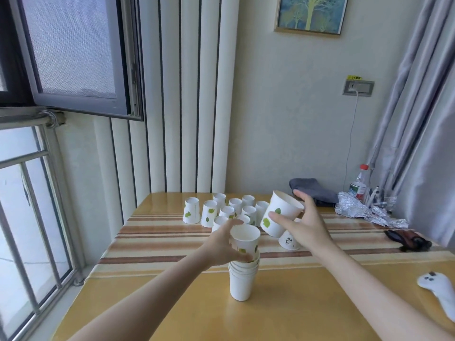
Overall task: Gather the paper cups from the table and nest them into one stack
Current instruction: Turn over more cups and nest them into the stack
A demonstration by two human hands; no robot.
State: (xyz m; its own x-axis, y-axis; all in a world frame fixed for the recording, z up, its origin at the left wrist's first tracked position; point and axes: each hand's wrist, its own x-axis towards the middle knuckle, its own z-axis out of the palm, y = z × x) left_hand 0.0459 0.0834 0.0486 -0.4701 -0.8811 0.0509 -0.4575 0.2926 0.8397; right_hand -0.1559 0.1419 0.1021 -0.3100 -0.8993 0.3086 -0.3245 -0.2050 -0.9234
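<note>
A stack of white paper cups (242, 281) stands upright on the wooden table (295, 303), near its middle. My left hand (227, 244) grips the top cup of that stack from the left. My right hand (304, 226) holds one leaf-printed paper cup (280, 214) in the air, tilted, mouth up, just right of and above the stack. Several more cups (221, 211) stand upside down in a cluster farther back. One upside-down cup (289, 241) sits under my right hand.
Crumpled foil (362, 209), a plastic bottle (359, 184) and a grey cloth (312, 190) lie at the back right. A dark object (406, 239) and a white controller (438, 289) lie along the right edge. A window with railing is on the left.
</note>
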